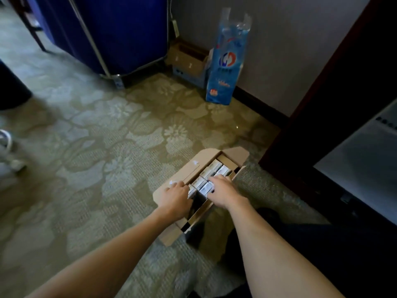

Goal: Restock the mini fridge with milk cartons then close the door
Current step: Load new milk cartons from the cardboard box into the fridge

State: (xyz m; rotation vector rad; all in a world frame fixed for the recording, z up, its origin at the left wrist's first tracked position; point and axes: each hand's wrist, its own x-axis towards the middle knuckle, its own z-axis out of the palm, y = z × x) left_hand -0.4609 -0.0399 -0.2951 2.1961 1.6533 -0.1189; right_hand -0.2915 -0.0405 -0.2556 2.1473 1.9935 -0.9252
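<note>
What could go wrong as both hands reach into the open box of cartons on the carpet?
The cartons sit tightly packed in the cardboard box, so pulling one may drag its neighbours or tip the box. The left hand and right hand work close together and could collide. Blur hides whether either hand has a grip.

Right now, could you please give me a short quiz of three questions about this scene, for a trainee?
1. True or false: both hands are inside the open cardboard box on the carpet.
2. What stands against the wall beside the smaller box? A) a blue plastic pack B) a red bucket C) a chair
3. Fill in: the left hand and right hand rest on the ____ cartons.

Key:
1. True.
2. A, the blue plastic pack.
3. Milk; whether either hand has gripped one cannot be told.
</note>
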